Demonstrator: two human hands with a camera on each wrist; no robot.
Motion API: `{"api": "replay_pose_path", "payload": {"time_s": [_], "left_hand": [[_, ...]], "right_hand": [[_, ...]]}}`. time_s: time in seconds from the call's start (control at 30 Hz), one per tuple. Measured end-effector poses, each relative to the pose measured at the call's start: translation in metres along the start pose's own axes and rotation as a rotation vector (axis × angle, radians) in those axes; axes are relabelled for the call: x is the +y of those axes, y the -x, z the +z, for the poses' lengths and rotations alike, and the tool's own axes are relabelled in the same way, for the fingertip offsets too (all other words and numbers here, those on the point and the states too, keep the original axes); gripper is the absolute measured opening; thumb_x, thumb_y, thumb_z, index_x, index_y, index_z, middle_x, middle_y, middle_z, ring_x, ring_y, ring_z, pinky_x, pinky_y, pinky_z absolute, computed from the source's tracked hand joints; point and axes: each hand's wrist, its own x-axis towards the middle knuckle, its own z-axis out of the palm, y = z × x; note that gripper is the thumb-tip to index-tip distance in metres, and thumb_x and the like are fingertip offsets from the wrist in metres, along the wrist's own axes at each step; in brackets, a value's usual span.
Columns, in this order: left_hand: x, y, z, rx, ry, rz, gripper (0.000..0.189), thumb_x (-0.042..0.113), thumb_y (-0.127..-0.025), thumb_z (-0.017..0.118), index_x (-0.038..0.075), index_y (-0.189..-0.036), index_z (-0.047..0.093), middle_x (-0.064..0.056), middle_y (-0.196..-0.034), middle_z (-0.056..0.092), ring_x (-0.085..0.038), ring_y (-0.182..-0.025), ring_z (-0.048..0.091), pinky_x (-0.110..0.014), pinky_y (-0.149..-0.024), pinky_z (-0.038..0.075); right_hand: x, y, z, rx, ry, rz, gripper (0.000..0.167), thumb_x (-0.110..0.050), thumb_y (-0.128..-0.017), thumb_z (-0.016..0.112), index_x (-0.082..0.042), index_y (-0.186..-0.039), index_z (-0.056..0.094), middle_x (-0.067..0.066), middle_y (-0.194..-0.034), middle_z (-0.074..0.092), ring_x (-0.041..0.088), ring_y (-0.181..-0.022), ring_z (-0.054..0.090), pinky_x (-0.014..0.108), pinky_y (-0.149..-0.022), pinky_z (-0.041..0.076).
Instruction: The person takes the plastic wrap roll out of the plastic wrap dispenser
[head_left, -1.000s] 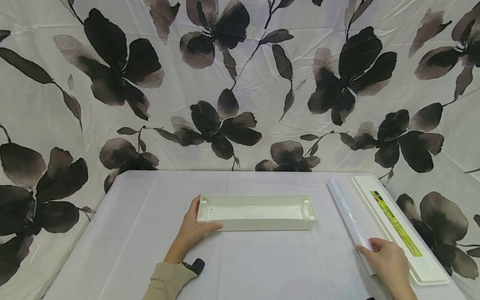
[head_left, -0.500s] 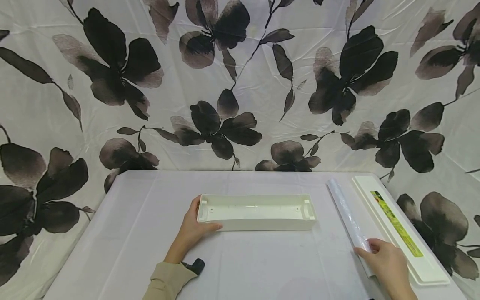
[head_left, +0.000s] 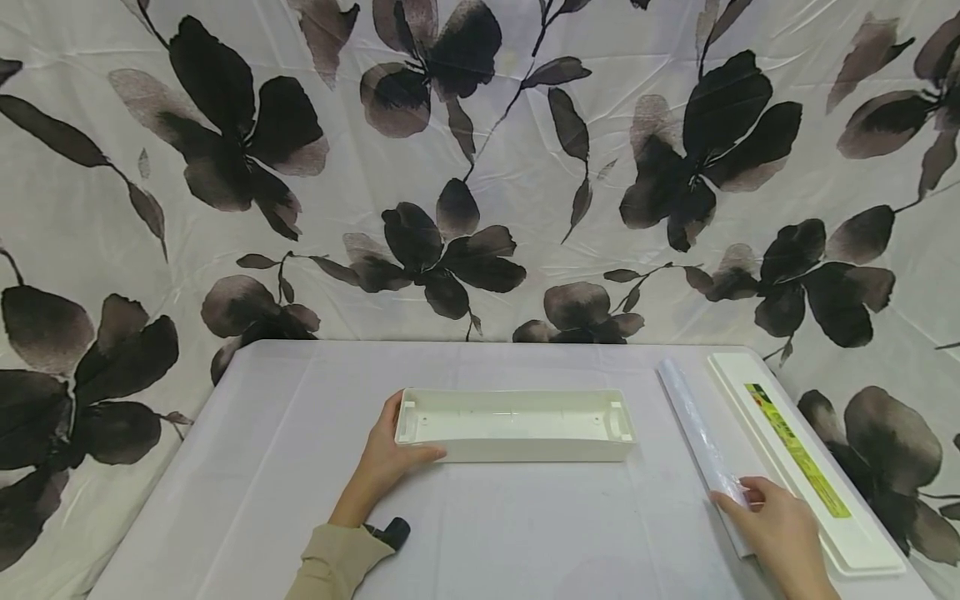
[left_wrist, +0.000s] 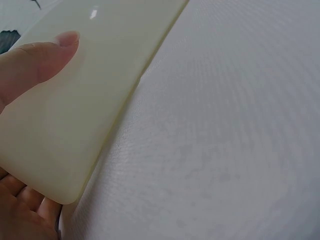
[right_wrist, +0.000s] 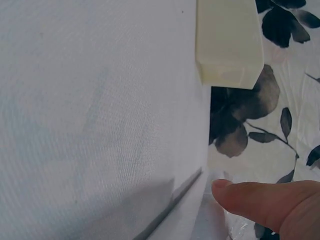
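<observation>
An open-topped, long cream plastic box (head_left: 517,451) sits crosswise in the middle of the table. My left hand (head_left: 388,462) grips its left end, the thumb lying along the front wall and the fingers round the end. In the left wrist view, the thumb (left_wrist: 42,62) presses the smooth wall of the box (left_wrist: 85,120), with fingers showing below its corner. To the right lies a shiny, clear roll of plastic wrap (head_left: 693,425), slanting toward me. My right hand (head_left: 783,525) holds its near end between thumb and fingers. The right wrist view shows mainly the thumb (right_wrist: 265,202).
Beside the roll, along the right table edge, lies a long white lid (head_left: 862,542) with a yellow-green label (head_left: 798,450). A white cloth covers the table (head_left: 525,533). Behind it hangs a floral curtain (head_left: 540,167). A small black device (head_left: 396,532) is at the left wrist.
</observation>
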Motion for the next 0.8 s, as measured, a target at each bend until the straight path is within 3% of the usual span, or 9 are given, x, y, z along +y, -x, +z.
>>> {"api": "replay_pose_path", "payload": {"time_s": [0.27, 0.57, 0.8], "left_hand": [[-0.0009, -0.0001, -0.0009, -0.001, 0.007, 0.005, 0.114, 0.012, -0.059, 0.097, 0.015, -0.151, 0.03, -0.01, -0.144, 0.047, -0.029, -0.127, 0.047, -0.048, -0.108, 0.031], [-0.0014, -0.0013, 0.001, -0.012, -0.003, -0.001, 0.115, 0.002, -0.061, 0.094, 0.008, -0.153, 0.026, -0.017, -0.148, 0.042, -0.035, -0.131, 0.043, -0.051, -0.11, 0.028], [-0.0011, -0.0001, 0.0004, -0.004, -0.021, 0.014, 0.114, 0.011, -0.06, 0.096, 0.013, -0.152, 0.029, -0.01, -0.146, 0.044, -0.029, -0.13, 0.045, -0.049, -0.11, 0.03]], "right_hand": [[-0.0015, -0.0009, -0.0001, 0.007, 0.023, -0.009, 0.07, -0.039, -0.08, 0.08, 0.019, -0.113, 0.057, 0.03, -0.093, 0.065, 0.032, -0.079, 0.061, 0.052, -0.073, 0.049], [-0.001, 0.0007, 0.0004, 0.025, 0.024, -0.029, 0.07, -0.039, -0.08, 0.08, 0.019, -0.112, 0.058, 0.03, -0.092, 0.065, 0.035, -0.08, 0.063, 0.052, -0.072, 0.05], [-0.0012, -0.0004, 0.0009, 0.004, 0.013, -0.003, 0.07, -0.046, -0.089, 0.07, 0.018, -0.115, 0.057, 0.03, -0.095, 0.065, 0.038, -0.084, 0.064, 0.051, -0.071, 0.052]]}}
